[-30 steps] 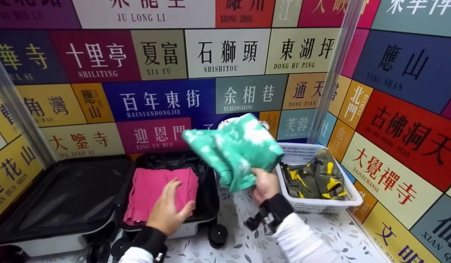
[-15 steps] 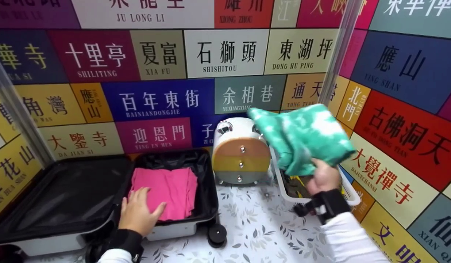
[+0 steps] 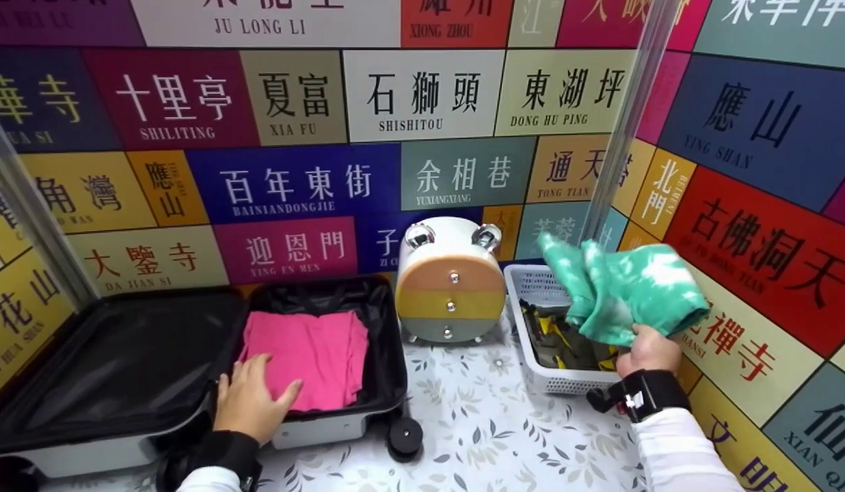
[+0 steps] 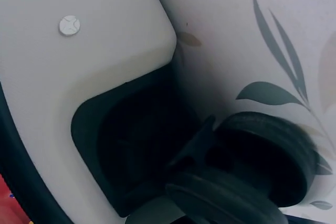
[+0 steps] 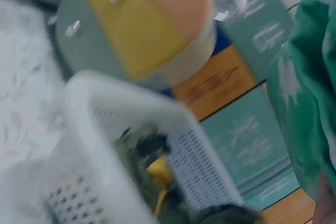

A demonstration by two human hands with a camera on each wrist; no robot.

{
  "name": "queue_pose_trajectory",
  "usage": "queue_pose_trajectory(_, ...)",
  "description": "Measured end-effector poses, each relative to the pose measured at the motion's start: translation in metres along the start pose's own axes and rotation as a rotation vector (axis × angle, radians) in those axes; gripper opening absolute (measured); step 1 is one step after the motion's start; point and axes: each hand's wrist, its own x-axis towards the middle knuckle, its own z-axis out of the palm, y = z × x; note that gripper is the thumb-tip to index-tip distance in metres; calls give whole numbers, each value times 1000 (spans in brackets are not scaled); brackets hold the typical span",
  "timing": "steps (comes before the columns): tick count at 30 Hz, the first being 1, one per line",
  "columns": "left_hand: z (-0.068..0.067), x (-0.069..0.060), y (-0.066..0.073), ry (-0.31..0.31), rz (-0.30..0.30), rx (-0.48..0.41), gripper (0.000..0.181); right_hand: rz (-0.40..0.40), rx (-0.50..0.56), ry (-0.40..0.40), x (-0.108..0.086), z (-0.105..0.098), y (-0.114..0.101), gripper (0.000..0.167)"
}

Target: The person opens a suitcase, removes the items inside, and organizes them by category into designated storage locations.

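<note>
My right hand (image 3: 648, 352) grips a folded green-and-white tie-dye garment (image 3: 631, 290) by its lower edge, above the white plastic basket (image 3: 562, 384). In the right wrist view the green cloth (image 5: 310, 93) fills the right edge. Inside the basket lies a camouflage garment (image 3: 556, 345) with yellow patches, partly hidden by the green one. My left hand (image 3: 251, 400) is at the near left of a folded pink garment (image 3: 313, 355), fingers spread and relaxed; whether it touches the cloth I cannot tell. That pink garment lies in the open black-lined suitcase (image 3: 388, 342).
The suitcase's other half (image 3: 115, 369) lies flat at the left. A round white cabinet (image 3: 452, 297) with coloured drawers stands between suitcase and basket. Suitcase wheels (image 3: 405, 437) stick out at the front. Walls of coloured lettered panels (image 3: 429, 96) enclose the back and right.
My right hand has carried the green garment rightward from beside the suitcase to above the basket, lowering it lately. The left hand has drawn back left from over the pink garment.
</note>
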Motion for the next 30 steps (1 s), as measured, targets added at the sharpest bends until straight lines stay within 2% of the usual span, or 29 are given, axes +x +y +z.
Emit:
queue_pose_trajectory(4, 0, -1, 0, -6, -2, 9, 79, -20, -127, 68, 12, -5, 18, 44)
queue_pose_trajectory(7, 1, -2, 0, -5, -3, 17, 78, -50, -182, 65, 19, -6, 31, 61)
queue_pose_trajectory(12, 1, -2, 2, -12, -6, 20, 78, -96, -282, 65, 28, -4, 47, 65)
queue_pose_trajectory(22, 5, -2, 4, 5, -1, 4, 77, -123, -450, 6, 36, 2, 62, 74)
queue_pose_trajectory(26, 7, -1, 5, 6, 0, -1, 76, -122, -553, -58, 38, 3, 62, 75)
queue_pose_trajectory(30, 10, -1, 8, 9, 4, -2, 76, -75, -661, -138, 42, 1, 58, 73)
